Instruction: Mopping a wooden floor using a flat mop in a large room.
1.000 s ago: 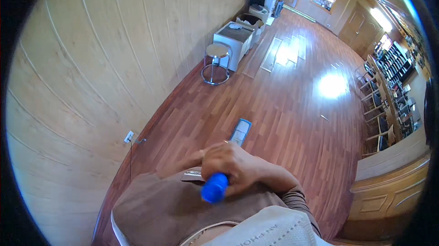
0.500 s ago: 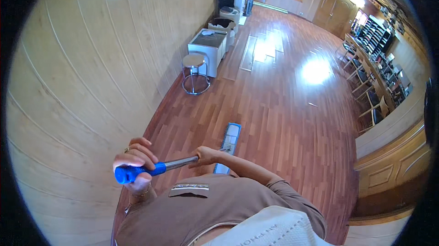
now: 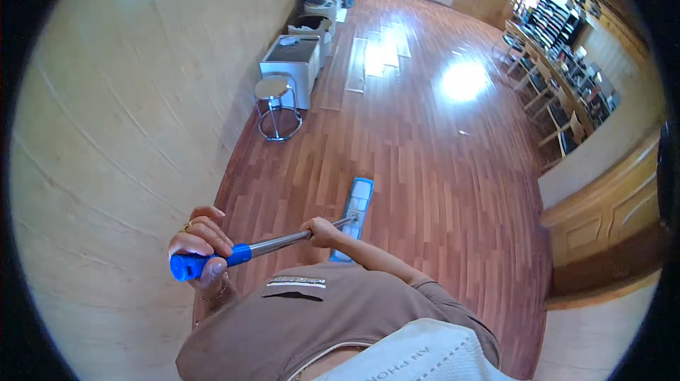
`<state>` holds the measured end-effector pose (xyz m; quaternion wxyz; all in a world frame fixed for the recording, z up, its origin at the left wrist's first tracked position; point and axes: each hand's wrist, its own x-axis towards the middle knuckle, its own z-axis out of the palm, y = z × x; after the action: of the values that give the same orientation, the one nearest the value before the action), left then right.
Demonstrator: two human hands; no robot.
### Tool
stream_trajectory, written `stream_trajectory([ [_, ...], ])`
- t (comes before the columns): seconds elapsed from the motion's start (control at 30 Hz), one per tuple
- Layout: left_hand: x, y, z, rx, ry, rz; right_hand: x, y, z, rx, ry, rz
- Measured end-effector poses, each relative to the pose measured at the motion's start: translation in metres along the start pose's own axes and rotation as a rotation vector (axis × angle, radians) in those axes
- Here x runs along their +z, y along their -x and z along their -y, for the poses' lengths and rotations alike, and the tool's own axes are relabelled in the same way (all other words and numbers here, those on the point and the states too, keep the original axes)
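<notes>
Blue grip [image 3: 239, 255] swung left, left hand [image 3: 200, 241] around it | right hand [image 3: 322, 232] clasping shaft [image 3: 280, 241] | mop head [image 3: 359, 200] beyond both | black-lined bin [image 3: 326, 37] farther off

The head-worn fisheye view looks down from above and behind the nearby mop head [image 3: 360, 197], facing forward past it.

The flat, blue-edged rectangular mop head [image 3: 361, 191] lies on reddish-brown planks [image 3: 439, 189]. Back from it, the person's left hand [image 3: 202, 236] curls round the bright blue plastic grip [image 3: 241, 254]; closer to it, the right hand [image 3: 323, 233] clasps the silvery metal pole [image 3: 278, 242]. Beyond it, leftward, stands a round-seated chrome stool [image 3: 273, 88].
</notes>
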<state>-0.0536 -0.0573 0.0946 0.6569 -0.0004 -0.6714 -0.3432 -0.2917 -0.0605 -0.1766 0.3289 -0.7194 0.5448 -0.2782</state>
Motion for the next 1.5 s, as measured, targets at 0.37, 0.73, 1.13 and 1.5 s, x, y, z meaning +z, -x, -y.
stream_trajectory([
  [0.37, -0.049, -0.035, 0.111, -0.131, 0.291, 0.194, 0.0, -0.016, -0.011, 0.37, 0.112, -0.442],
  [0.73, -0.017, -0.098, 0.19, -0.145, 0.656, 0.469, -0.017, 0.021, 0.023, 0.777, 0.232, -0.883],
  [1.13, 0.04, -0.202, 0.262, -0.004, 1.078, 0.839, -0.045, 0.001, 0.072, 1.066, 0.186, -1.279],
  [1.5, 0.127, -0.239, 0.28, -0.091, 1.29, 1.08, -0.06, 0.008, 0.13, 1.435, 0.186, -1.41],
])
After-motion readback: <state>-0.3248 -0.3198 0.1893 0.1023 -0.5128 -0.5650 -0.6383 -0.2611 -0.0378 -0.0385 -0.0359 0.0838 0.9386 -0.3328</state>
